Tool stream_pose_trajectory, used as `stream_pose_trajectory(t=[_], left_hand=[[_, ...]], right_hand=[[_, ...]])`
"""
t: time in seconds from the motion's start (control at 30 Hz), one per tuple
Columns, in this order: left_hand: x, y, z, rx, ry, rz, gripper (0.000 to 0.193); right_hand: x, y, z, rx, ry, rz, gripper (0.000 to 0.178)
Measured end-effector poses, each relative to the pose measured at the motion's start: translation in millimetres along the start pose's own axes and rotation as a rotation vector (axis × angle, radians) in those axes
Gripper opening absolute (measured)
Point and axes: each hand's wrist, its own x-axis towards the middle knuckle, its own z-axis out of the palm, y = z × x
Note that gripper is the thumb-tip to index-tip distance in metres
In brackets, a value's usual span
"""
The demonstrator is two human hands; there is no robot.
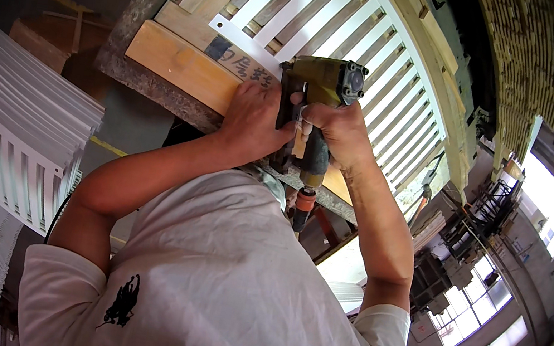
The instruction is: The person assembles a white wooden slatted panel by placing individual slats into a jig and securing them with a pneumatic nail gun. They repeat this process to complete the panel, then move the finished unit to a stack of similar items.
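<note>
My right hand [341, 131] is closed around the handle of an olive and black pneumatic nail gun [321, 77]. An orange and black hose fitting [305, 203] hangs from the handle's lower end. Just left of the tool, my left hand [254, 113] rests at the edge of a wooden board [178, 65], its fingers curled. Its thumb reaches against the gun's dark magazine; what the fingertips grip is hidden. Beyond both hands a white slatted panel [284, 11] lies in a wooden frame, one rail along the board. The gun stands over that rail, hiding where its nose meets it.
The frame sits on a worn workbench [120, 39] with rough edges. Stacked white slatted panels [16, 124] stand at my left. A brown box [40, 45] is on the floor behind them. Piled wooden strips [527, 60] and bright windows [473, 305] are on the right.
</note>
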Motion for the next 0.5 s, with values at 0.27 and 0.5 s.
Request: stream_pose_trajectory(t=[0.27,0.5], left_hand=[[-1,-2,1,-0.023,0.024,-0.025,0.058],[0,-3,-1,-0.028,0.029,-0.028,0.050]], right_hand=[[0,-3,4,-0.018,0.006,0.028,0.016],[0,-11,8,-0.051,-0.019,-0.005,0.018]])
